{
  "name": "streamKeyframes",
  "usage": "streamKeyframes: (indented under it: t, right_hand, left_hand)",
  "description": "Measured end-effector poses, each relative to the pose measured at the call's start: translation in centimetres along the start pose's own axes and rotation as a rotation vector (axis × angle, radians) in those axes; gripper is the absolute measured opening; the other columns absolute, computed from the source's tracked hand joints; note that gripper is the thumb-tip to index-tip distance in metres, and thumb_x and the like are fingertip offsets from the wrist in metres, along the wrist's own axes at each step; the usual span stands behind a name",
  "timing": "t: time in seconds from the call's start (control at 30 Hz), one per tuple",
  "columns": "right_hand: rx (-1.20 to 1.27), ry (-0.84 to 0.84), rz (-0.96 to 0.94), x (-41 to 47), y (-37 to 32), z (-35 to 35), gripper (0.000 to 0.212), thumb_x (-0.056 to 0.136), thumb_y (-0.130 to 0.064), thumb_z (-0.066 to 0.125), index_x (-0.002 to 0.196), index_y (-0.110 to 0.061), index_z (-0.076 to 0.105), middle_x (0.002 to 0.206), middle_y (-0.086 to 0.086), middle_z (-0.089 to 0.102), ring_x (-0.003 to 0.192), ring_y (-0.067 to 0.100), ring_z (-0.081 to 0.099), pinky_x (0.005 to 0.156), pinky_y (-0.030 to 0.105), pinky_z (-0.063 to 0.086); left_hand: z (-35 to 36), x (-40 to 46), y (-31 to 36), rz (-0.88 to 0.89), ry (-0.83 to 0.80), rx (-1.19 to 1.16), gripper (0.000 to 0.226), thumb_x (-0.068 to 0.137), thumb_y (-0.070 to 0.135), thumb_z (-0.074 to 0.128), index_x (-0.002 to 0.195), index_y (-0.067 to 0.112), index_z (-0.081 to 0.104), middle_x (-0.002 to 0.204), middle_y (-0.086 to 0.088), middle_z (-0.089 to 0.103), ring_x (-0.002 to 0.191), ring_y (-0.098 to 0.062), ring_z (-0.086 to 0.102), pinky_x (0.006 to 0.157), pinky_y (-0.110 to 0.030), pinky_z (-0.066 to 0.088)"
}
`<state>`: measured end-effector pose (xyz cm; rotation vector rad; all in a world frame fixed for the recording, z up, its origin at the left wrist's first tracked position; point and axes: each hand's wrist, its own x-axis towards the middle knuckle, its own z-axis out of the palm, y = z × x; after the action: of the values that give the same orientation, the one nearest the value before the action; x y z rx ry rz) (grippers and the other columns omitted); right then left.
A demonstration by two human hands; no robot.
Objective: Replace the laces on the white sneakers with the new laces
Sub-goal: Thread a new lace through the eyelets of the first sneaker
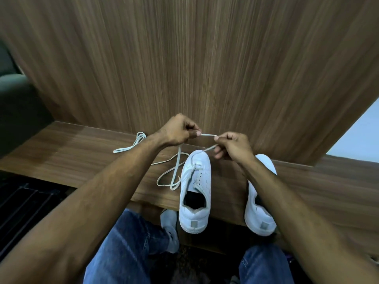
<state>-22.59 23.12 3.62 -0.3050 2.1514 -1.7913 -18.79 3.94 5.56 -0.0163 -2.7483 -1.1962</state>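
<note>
Both hands pinch one flat white lace just past the toe of the nearer sneaker.

The left hand [178, 130] is curled shut, thumb and forefinger nipping the lace [207, 135]; the right hand [233, 147] is closed on it too, fingertips almost touching the left's, so only a short taut span shows between them. From the right hand the lace drops a little way to the toe of the left-hand sneaker [195, 189], which lies directly below both hands, its long axis running from heel toward them; the right hand is slightly nearer it. The slack trails in loose loops below the left hand. A second sneaker [259, 210] sits under the right forearm, and another coiled lace [131, 144] rests left of the left wrist on the grained wooden ledge [82, 152]. Smooth leather uppers, soft woven cord.
</note>
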Motion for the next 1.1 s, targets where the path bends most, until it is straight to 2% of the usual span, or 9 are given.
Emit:
streamKeyframes:
  t: [0.13,0.23,0.4,0.5,0.67,0.77,0.83,0.97,1.1]
  right_hand:
    - [0.189,0.223,0.167,0.5,3.2,-3.0,0.015,0.094,-0.012,0.056,0.079,-0.013,0.055,0.063,0.008,0.062,0.044,0.013,0.061,0.053,0.027,0.051]
    - [0.287,0.308,0.279,0.9,5.6,-4.5,0.007,0.095,-0.011,0.051,0.096,-0.008,0.057,0.066,0.008,0.062,0.055,0.018,0.066,0.059,0.032,0.057]
    - [0.368,0.385,0.364,1.2,8.2,-4.2,0.024,0.097,-0.007,0.035,0.114,-0.002,0.051,0.078,0.013,0.063,0.063,0.024,0.068,0.062,0.037,0.059]
    - [0.201,0.345,0.254,1.0,8.4,-2.4,0.025,0.093,-0.004,0.048,0.117,-0.012,0.049,0.073,0.008,0.063,0.045,0.015,0.058,0.056,0.033,0.054]
    - [-0.050,-0.023,-0.025,0.3,6.9,1.7,0.047,0.088,0.001,0.062,0.127,-0.023,0.049,0.081,0.014,0.063,0.058,0.018,0.060,0.045,0.029,0.049]
    - [-0.194,-0.124,-0.087,0.3,6.0,3.2,0.012,0.090,-0.004,0.063,0.094,-0.015,0.064,0.076,0.010,0.064,0.050,0.013,0.062,0.049,0.027,0.048]
    - [-0.229,-0.087,-0.096,0.6,5.8,3.2,0.021,0.091,-0.006,0.061,0.072,-0.013,0.062,0.071,0.009,0.065,0.050,0.014,0.062,0.055,0.030,0.050]
    - [-0.158,0.084,-0.006,1.1,6.1,0.7,0.026,0.093,-0.001,0.055,0.069,-0.008,0.061,0.064,0.009,0.062,0.041,0.004,0.057,0.045,0.017,0.047]
    - [-0.183,0.249,0.084,1.6,7.2,-1.8,0.023,0.089,-0.008,0.057,0.069,-0.013,0.064,0.066,0.008,0.067,0.051,0.015,0.064,0.058,0.029,0.052]
  left_hand:
    - [-0.4,-1.7,-4.6,-0.126,-0.029,0.234,0.014,0.089,0.018,0.068,0.094,0.007,0.076,0.079,0.001,0.070,0.064,0.012,0.059,0.070,-0.013,0.047]
    - [-0.8,-2.5,-8.3,-0.242,-0.014,0.344,0.013,0.087,0.018,0.068,0.086,0.008,0.075,0.091,-0.006,0.075,0.092,-0.017,0.069,0.085,-0.029,0.052]
    - [-0.8,-3.3,-10.0,-0.356,0.104,0.314,0.015,0.090,0.019,0.062,0.080,0.013,0.072,0.085,0.000,0.071,0.093,-0.020,0.065,0.080,-0.024,0.046]
    - [-0.5,-2.9,-9.1,-0.280,0.136,0.263,0.019,0.090,0.028,0.065,0.071,0.022,0.065,0.068,0.004,0.065,0.082,-0.018,0.063,0.071,-0.022,0.042]
    - [1.5,-2.1,-4.4,-0.039,0.019,0.209,0.014,0.089,0.029,0.067,0.092,0.019,0.075,0.076,0.011,0.068,0.075,-0.002,0.061,0.073,-0.020,0.045]
    - [2.9,-1.6,-3.3,-0.003,-0.016,0.192,0.012,0.088,0.029,0.068,0.090,0.019,0.076,0.077,0.009,0.071,0.070,0.000,0.061,0.071,-0.021,0.046]
    - [3.2,-1.6,-3.5,-0.030,-0.015,0.190,0.014,0.088,0.029,0.068,0.089,0.018,0.076,0.080,0.003,0.073,0.071,-0.002,0.060,0.069,-0.019,0.044]
    - [2.5,-2.4,-5.4,-0.138,0.021,0.145,0.018,0.090,0.025,0.067,0.083,0.010,0.075,0.063,0.009,0.062,0.057,0.011,0.047,0.060,-0.009,0.036]
    - [2.0,-3.2,-8.5,-0.268,0.081,0.088,0.022,0.086,0.028,0.071,0.074,0.010,0.070,0.068,0.005,0.068,0.064,-0.004,0.057,0.065,-0.021,0.045]
